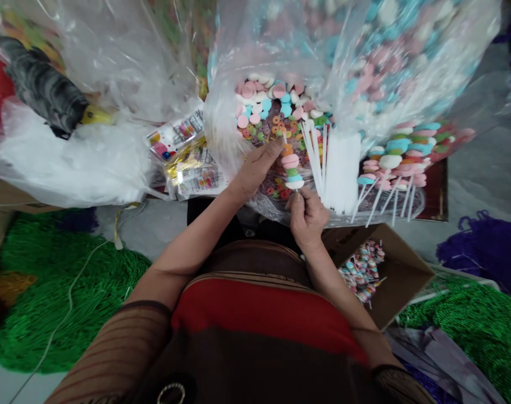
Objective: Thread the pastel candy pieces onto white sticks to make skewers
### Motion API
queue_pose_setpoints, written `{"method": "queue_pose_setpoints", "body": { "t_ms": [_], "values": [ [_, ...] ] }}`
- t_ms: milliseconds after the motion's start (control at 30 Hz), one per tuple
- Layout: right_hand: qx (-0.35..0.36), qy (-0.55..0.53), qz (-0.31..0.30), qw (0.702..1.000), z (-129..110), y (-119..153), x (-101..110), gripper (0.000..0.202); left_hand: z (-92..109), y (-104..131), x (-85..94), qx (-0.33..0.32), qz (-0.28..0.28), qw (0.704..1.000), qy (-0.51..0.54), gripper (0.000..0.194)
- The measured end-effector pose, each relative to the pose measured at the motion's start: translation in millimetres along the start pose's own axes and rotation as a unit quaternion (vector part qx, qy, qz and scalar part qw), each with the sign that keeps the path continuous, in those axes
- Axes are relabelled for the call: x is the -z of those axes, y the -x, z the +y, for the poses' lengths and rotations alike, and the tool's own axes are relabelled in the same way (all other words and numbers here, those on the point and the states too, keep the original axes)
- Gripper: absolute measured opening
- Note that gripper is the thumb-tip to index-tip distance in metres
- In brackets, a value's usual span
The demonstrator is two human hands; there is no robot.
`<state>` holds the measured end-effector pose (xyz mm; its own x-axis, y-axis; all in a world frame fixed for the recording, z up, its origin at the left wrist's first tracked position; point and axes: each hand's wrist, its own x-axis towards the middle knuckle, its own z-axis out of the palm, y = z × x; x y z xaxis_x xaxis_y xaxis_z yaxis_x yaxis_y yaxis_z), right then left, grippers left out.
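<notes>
My right hand (pixel 308 216) is closed around the lower end of the stick of a candy skewer (pixel 291 163). Orange, pink, green, blue and white candies are threaded along it, and its tip points away from me. Close beside that tip, my left hand (pixel 259 165) has its fingers pressed together; whatever they may pinch is hidden. Behind the hands lie small gummy rings (pixel 276 126) in several colours. Pink, white and blue candy discs (pixel 255 104) are heaped beyond them, by the mouth of a clear plastic bag (pixel 228 106).
White sticks (pixel 343 168) lie right of my hands, with finished candy skewers (pixel 401 157) beyond. A cardboard box (pixel 401 280) holds wrapped skewers (pixel 365 266). Printed packets (pixel 199 174) and a toy bird (pixel 49 84) are at left. Green strands (pixel 82 280) cover the floor.
</notes>
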<state>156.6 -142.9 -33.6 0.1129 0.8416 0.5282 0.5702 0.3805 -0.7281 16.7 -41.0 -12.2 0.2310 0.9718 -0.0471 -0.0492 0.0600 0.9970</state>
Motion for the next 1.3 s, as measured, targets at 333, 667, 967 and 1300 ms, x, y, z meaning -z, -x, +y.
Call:
{"method": "queue_pose_setpoints", "body": {
  "t_ms": [333,667,967,1300],
  "values": [
    [-0.033,-0.007,-0.007,0.999,-1,-1,-2,0.025,8,1,-1.1,-0.015,0.015,0.991,0.135,0.053],
    [-0.061,-0.017,-0.017,0.998,-2,-2,-1,0.027,-2,-1,4.8,-0.061,-0.023,0.989,0.132,0.044],
    [-0.107,-0.058,-0.036,0.992,-2,-5,0,0.023,3,0,4.2,-0.091,0.028,0.995,0.022,0.054],
    [-0.269,-0.303,0.070,0.912,-13,-20,4,0.040,-6,0,6.5,-0.038,-0.019,0.999,-0.010,0.054]
  ]
}}
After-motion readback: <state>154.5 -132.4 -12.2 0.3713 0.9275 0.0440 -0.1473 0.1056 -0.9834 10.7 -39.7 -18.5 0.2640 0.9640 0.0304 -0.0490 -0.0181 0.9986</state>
